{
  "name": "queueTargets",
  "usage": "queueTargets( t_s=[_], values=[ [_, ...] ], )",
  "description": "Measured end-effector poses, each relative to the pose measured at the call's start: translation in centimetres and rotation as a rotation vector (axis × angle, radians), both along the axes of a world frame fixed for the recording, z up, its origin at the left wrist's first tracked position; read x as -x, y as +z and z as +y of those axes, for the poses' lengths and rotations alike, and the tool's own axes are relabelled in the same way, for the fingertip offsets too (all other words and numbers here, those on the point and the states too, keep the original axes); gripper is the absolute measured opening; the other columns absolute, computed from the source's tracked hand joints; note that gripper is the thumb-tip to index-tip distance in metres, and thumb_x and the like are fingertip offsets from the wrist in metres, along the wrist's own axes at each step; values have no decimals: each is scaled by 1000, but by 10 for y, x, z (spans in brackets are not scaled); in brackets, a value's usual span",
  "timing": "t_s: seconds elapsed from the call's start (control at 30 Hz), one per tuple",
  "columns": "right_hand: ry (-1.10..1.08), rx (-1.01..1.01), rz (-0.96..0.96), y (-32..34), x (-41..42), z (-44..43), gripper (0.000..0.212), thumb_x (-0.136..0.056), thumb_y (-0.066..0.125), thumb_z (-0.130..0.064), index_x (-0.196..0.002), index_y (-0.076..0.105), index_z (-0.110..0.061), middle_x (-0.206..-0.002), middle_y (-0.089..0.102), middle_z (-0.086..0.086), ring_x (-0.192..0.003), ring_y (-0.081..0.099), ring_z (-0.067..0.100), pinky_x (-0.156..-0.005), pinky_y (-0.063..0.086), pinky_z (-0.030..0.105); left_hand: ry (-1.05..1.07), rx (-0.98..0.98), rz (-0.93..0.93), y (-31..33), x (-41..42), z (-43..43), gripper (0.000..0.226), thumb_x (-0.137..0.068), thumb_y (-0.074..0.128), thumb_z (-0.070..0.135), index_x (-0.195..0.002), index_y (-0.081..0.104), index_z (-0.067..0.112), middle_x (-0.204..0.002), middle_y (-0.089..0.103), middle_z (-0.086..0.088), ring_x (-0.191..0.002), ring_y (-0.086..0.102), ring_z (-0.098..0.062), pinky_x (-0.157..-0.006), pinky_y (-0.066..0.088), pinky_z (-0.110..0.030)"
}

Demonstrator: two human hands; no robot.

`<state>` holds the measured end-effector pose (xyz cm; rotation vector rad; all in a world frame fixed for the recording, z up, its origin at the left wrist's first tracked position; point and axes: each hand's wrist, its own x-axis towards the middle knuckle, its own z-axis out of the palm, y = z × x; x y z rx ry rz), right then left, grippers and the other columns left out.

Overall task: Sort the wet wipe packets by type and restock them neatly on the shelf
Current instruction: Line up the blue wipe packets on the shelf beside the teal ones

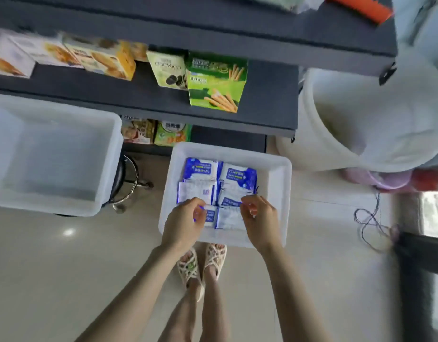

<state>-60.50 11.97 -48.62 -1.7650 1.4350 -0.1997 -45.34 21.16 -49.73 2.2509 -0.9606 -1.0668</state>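
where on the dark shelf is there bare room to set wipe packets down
Bare: the dark shelf right of the green stick-biscuit box, up to its right end, and the front strip left of that box. Crowded: snack boxes fill the left and middle.

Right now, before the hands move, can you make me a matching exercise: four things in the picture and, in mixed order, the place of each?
Things:
1 green box
2 wipes
3 stool
4 sandals

Places:
a in the white tray
b on the floor, near the tray
c on the shelf
d partly hidden by the big bin

Pairs: 1-c, 2-a, 3-d, 4-b
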Motion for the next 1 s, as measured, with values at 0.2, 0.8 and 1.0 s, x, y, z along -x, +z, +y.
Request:
queueTargets(
  t_s=[0.2,0.8,1.0],
  values=[
    [-88,-226,141,-136,9,16,18,-90,59,-13,-107,66,-10,-108,68,8,-89,63,19,-76,42,21,88,-184,47,-125,10,8,31,-89,64,15,-118,58,8,-112,62,-5,-97,61,-19,-78,43,-24],
    [152,-122,619,-270,20,1,33,-78,70,-47,-101,62,-25,-113,54,-2,-115,34,27,-98,14,40,-104,-316,-180,-255,-13,-5,53,-67,83,34,-107,57,13,-116,53,-9,-96,56,-27,-73,43,-32],
    [-88,-212,190,-218,16,-1,25,-82,72,-29,-87,55,-11,-81,58,0,-85,53,28,-72,36,32,-34,-214,-213,-209,-21,-3,26,-82,72,32,-85,69,6,-84,70,-8,-71,57,-22,-58,38,-28]
  ],
)
